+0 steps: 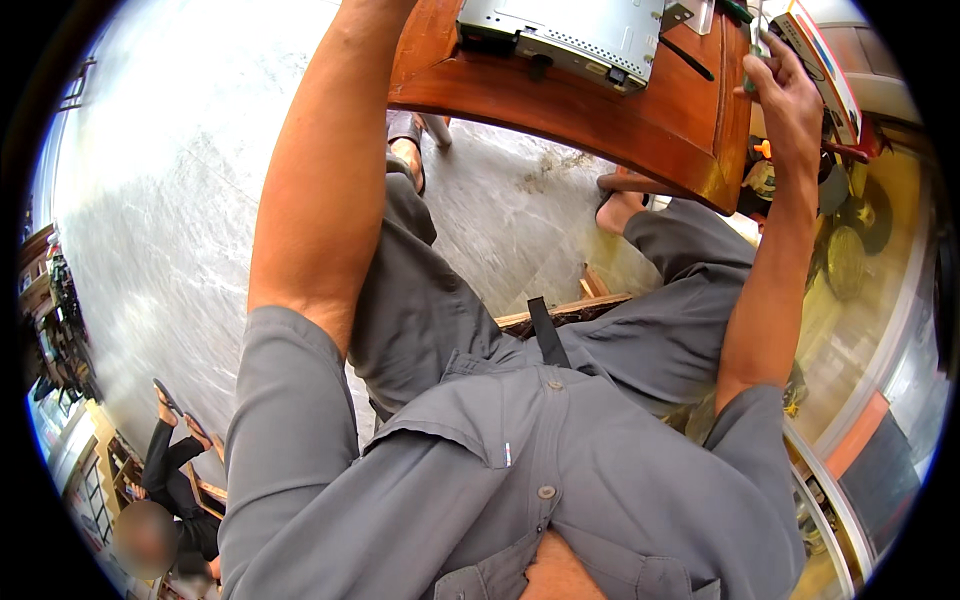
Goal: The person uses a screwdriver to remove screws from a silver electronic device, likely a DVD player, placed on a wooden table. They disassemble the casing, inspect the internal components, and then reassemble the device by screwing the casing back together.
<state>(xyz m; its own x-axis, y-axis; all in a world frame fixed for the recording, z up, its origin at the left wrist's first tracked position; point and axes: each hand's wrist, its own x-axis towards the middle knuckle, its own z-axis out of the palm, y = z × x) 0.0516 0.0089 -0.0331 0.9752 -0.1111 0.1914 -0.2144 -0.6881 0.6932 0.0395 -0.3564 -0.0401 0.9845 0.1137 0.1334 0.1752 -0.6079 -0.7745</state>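
Note:
On the wooden table sits a silver metal electronics unit, a flat box with small holes along its near edge and black connectors. At the table's right edge, my right hand is closed around a screwdriver with a greenish handle. My left forearm reaches up past the table's left side, and its hand lies beyond the top of the picture. Between the unit and my right hand lies a thin black tool. A small metal bracket shows by the unit's right corner.
A white and red box stands right of my right hand. Below it are several mixed items by a yellowish surface. My legs are under the table, over a grey floor. Another person sits far left, near shelves.

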